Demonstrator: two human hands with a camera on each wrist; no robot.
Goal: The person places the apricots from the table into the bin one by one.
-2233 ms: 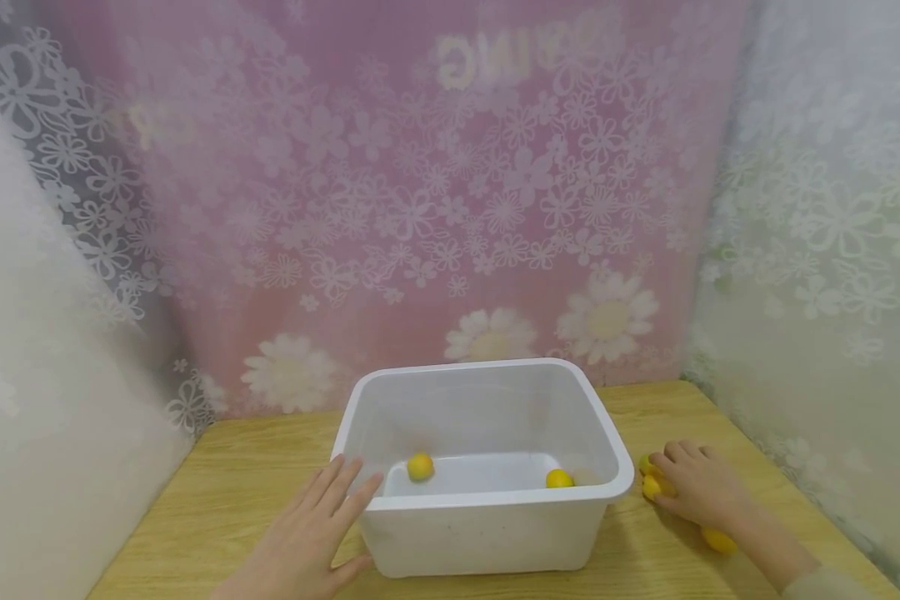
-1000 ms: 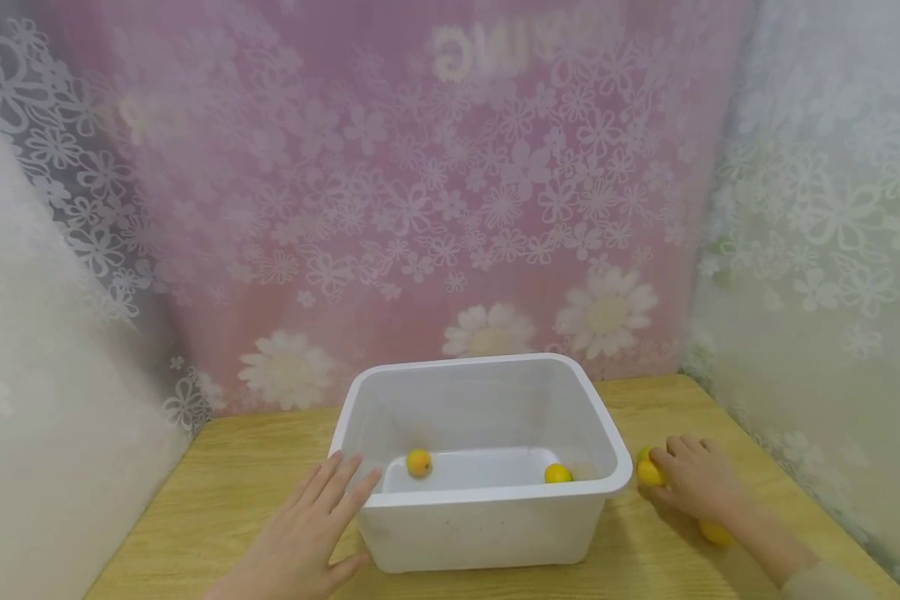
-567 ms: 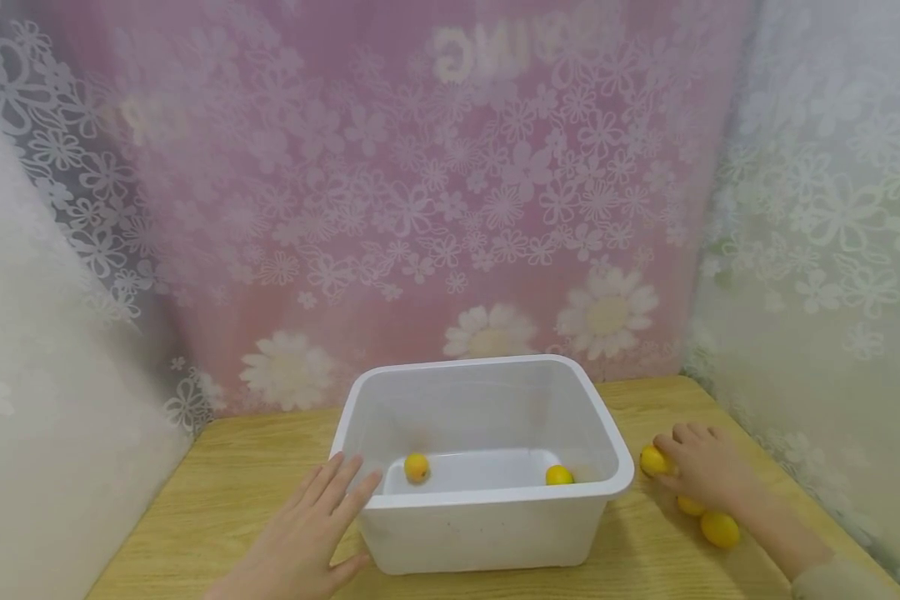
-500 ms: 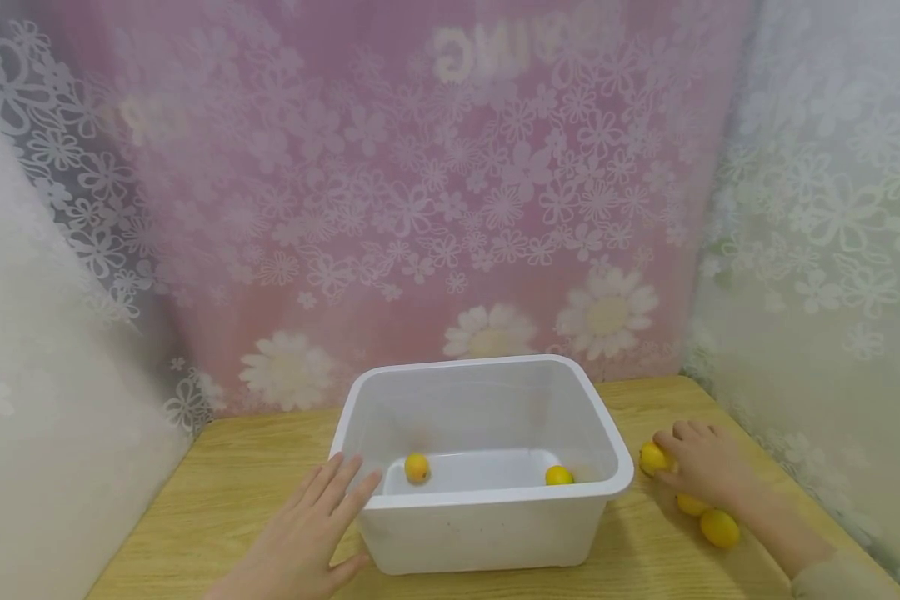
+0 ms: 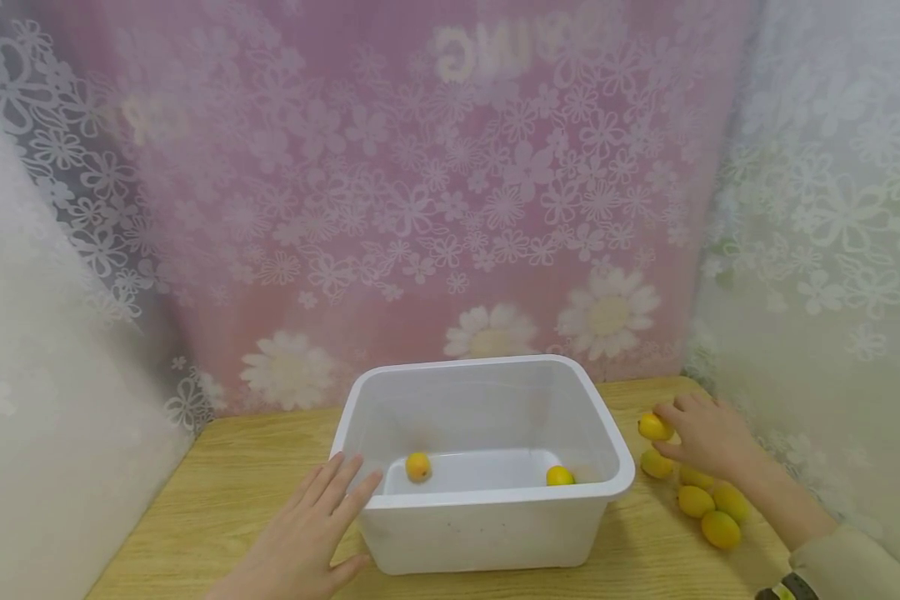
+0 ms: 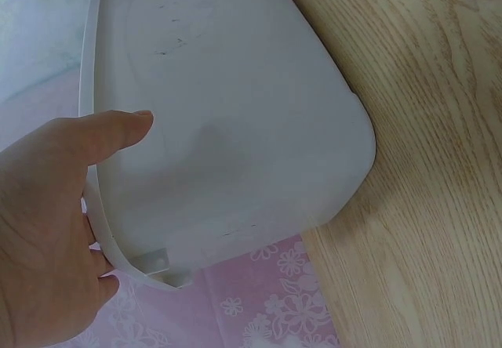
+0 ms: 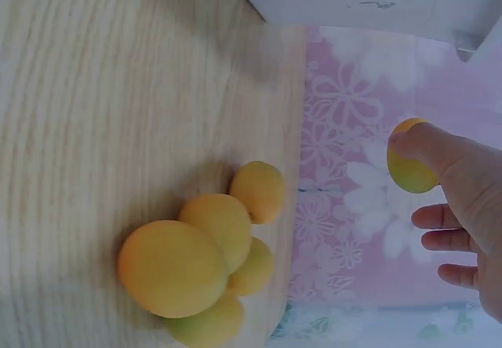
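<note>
Fruit [image 7: 410,175] pinched in the right grip [image 5: 708,435] is partly hidden by thumb [image 7: 430,144], the left grip [image 5: 300,525] spread at the tub [image 5: 480,537].

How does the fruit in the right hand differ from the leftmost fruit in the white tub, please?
The held fruit is pinched in the right hand, while the leftmost fruit is untouched. The held fruit is off the table, outside the white tub; the leftmost fruit lies inside it. Both are mostly yellow.
</note>
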